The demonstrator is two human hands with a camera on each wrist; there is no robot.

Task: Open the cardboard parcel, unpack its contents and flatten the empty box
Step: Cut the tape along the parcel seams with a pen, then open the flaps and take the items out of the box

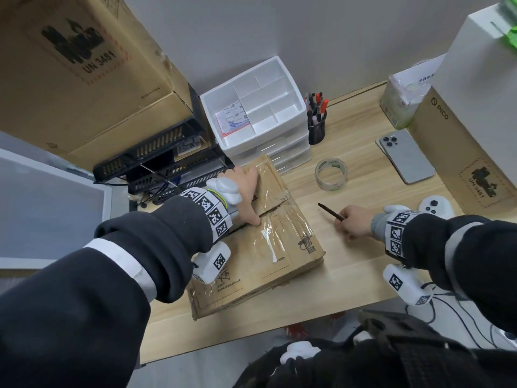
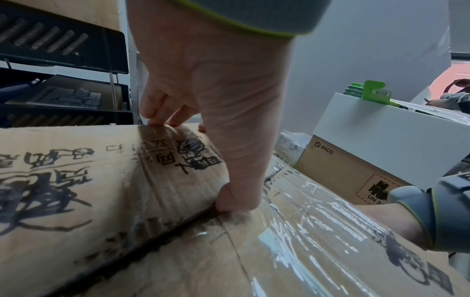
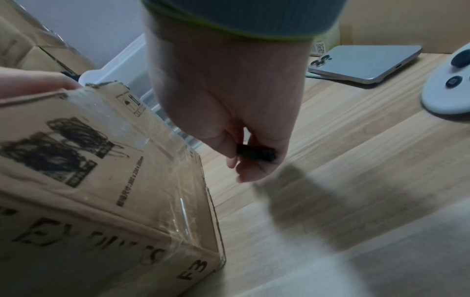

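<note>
The cardboard parcel [image 1: 282, 247] lies flat on the wooden desk, wrapped with clear tape, its top seam [image 1: 275, 207] split open. My left hand [image 1: 249, 197] grips the far top flap [image 2: 101, 180]: the fingers curl over the flap's far edge and the thumb presses at the seam. My right hand [image 1: 352, 224] is to the right of the parcel, just above the desk, and holds a thin black pen-like tool [image 1: 330, 210] pointing toward the box. In the right wrist view the tool's black end [image 3: 255, 153] sits between the fingers beside the parcel's corner [image 3: 101, 180].
A clear tape roll [image 1: 331, 175], a phone [image 1: 405, 155] and a white controller [image 1: 435, 207] lie to the right. Behind the parcel are a white drawer organiser [image 1: 251, 107], a pen cup [image 1: 317, 130] and black trays [image 1: 167, 163]. A PICO box [image 1: 461, 163] stands far right.
</note>
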